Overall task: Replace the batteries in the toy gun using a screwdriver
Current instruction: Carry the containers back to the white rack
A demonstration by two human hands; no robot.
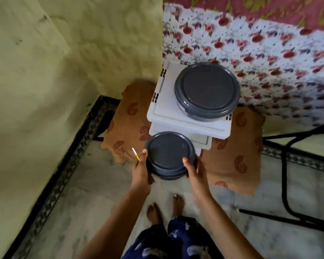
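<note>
I stand and hold a small round dark grey lidded container (168, 154) between both hands, in front of a white plastic drawer unit (161, 109). My left hand (141, 169) grips its left side and also holds a thin screwdriver (135, 154) with a yellow handle and a pale shaft that sticks up to the left. My right hand (195, 171) presses against the container's right side, thumb up on the lid's edge. No toy gun or batteries are in view.
A larger grey lidded container (207, 90) sits on top of the drawer unit. An orange patterned cloth (125, 126) lies beneath it on the marble floor. A floral-covered bed (269, 58) stands behind, a black metal frame (288, 184) to the right, a yellow wall (64, 53) to the left.
</note>
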